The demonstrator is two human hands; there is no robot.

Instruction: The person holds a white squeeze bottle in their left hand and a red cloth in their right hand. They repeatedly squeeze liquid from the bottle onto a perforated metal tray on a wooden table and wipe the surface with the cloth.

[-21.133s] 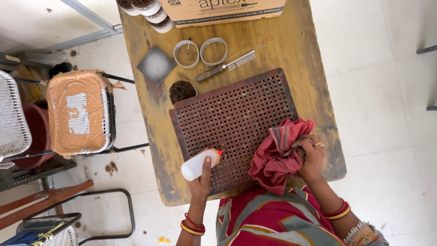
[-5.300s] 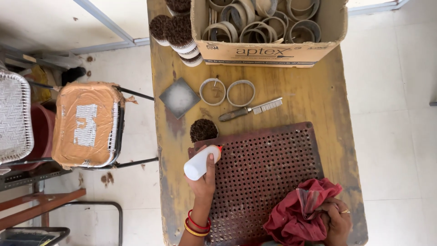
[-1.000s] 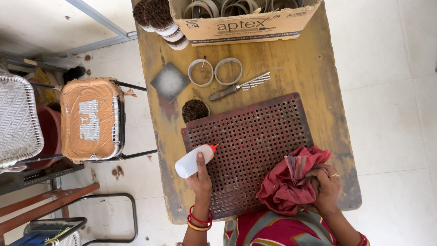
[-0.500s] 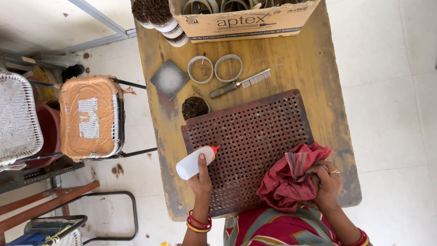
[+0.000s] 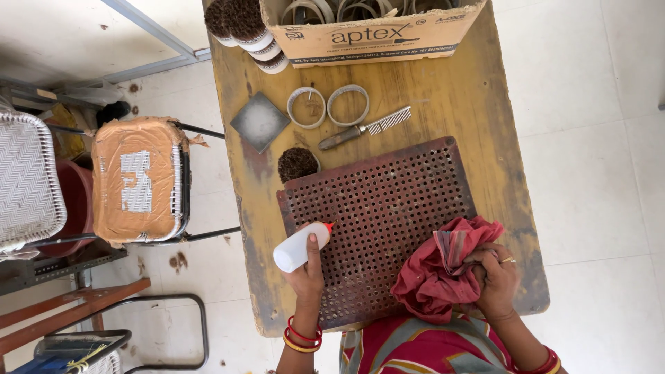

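Yellow wood surface (image 5: 478, 104), scratched and worn, seen from above by the head camera. Brown metal tray full of little round holes (image 5: 377, 221), lying flat near the front edge.

Left hand (image 5: 307, 273) at the tray's left edge, grip closed around a white squeeze bottle (image 5: 296, 248). Bottle lying on its side, its small orange tip (image 5: 330, 225) pointing over the holes. Red and gold bangles (image 5: 302, 338) on that wrist.

Right hand (image 5: 493, 280) at the tray's front right corner, grip bunched tight on a red cloth (image 5: 440, 266). Cloth crumpled in a heap, resting on the tray. Ring on one finger.

Behind the tray: a round dark brush head (image 5: 297, 163), just touching the tray's back left corner. Further back, a flat grey square plate (image 5: 260, 122), two pale rings (image 5: 327, 106) side by side, and a metal comb with a brown handle (image 5: 364, 129) lying tilted.

At the far edge, a cardboard box (image 5: 374, 34) with more rings inside, and next to it a small stack of round brushes (image 5: 246, 24).

Off to the left, on the pale floor, a chair with a taped brown seat (image 5: 138, 181) and a white woven chair (image 5: 28, 183).
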